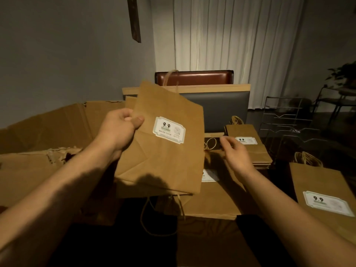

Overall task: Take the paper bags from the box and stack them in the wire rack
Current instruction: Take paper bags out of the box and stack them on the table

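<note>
1. Head view: the box (48,132) lies open at far left, with loose bags below the hands.
2. The left hand (121,128) has a pinching grip on one edge of a raised bag (165,151); held there alone, it may sag or slip.
3. The right hand (234,153) is released, fingers relaxed, holding nothing.
4. The rack (289,124) stands far right behind a pile (248,145); a reach across could topple it.
</note>
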